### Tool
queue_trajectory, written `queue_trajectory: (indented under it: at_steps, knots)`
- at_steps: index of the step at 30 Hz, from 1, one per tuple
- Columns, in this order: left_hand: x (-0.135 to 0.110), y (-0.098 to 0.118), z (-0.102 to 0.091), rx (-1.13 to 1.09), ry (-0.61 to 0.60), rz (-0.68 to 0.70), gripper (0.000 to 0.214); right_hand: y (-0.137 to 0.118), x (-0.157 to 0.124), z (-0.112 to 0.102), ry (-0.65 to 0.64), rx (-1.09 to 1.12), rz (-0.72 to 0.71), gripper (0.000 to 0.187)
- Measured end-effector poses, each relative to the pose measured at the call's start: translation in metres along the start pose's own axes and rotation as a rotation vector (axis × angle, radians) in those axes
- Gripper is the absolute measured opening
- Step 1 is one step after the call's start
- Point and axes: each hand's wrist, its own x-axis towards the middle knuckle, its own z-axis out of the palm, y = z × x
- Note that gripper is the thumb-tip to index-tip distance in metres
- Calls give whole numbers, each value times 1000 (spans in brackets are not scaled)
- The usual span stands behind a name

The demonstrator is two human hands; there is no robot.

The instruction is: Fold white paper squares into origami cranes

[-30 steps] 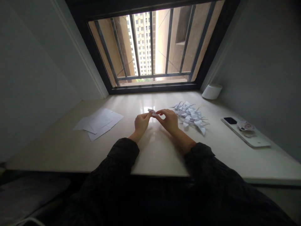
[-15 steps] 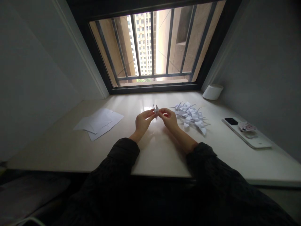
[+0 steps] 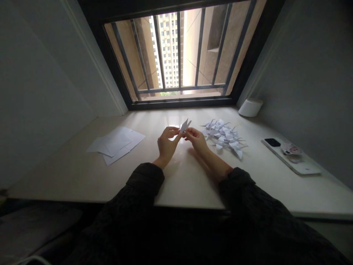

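White folded paper (image 3: pixel 185 126), pinched, between hands (image 3: pixel 167 143)

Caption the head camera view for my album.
Left hand and right hand pinch folded white paper beside a pile of paper cranes.

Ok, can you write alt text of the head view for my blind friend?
The left hand and right hand pinch a folded white paper over a pale table. Loose paper sheets lie to the left, folded paper birds to the right.

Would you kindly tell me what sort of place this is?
Probably a desk nook in an upper-floor flat: a barred window overlooks apartment towers, and a phone lies on the pale counter.
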Motion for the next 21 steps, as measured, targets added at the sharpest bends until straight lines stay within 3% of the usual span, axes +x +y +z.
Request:
queue_trajectory:
  at_steps: [21]
  knots:
    - [2,-1,0,-77,-13,-18,27,-1,-1,0,-13,9,12,28]
